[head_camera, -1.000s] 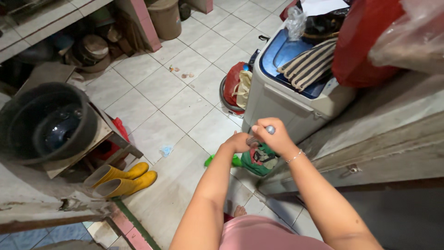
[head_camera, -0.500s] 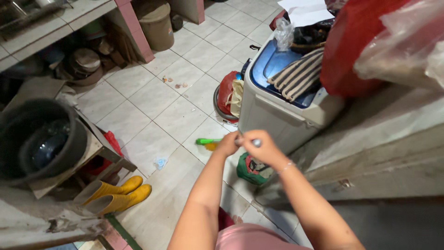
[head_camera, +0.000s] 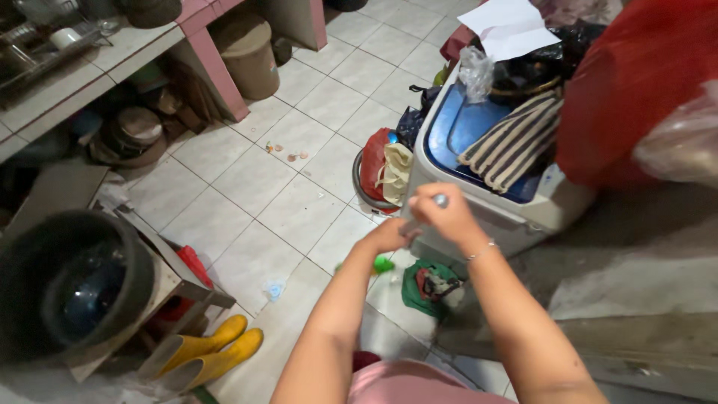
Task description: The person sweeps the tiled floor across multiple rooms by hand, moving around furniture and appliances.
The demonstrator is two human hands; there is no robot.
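Right hand [head_camera: 441, 217] curled shut around a slim metal tool [head_camera: 426, 212], rounded silvery end poking above the knuckles; left hand [head_camera: 387, 236] pinching its lower end, just before the white washing machine [head_camera: 479, 209]. Probably light, stiff and smooth, so best gripped mid-shaft.

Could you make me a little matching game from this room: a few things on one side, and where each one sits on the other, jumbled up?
Things:
1. yellow boots
2. striped cloth
3. green bag
4. tan bin

Places:
A. on the blue lid of the white machine
B. on the tiled floor below the two hands
C. beside the pink pillar
D. at the foot of the stand that bears the dark basin

Pairs: 1-D, 2-A, 3-B, 4-C
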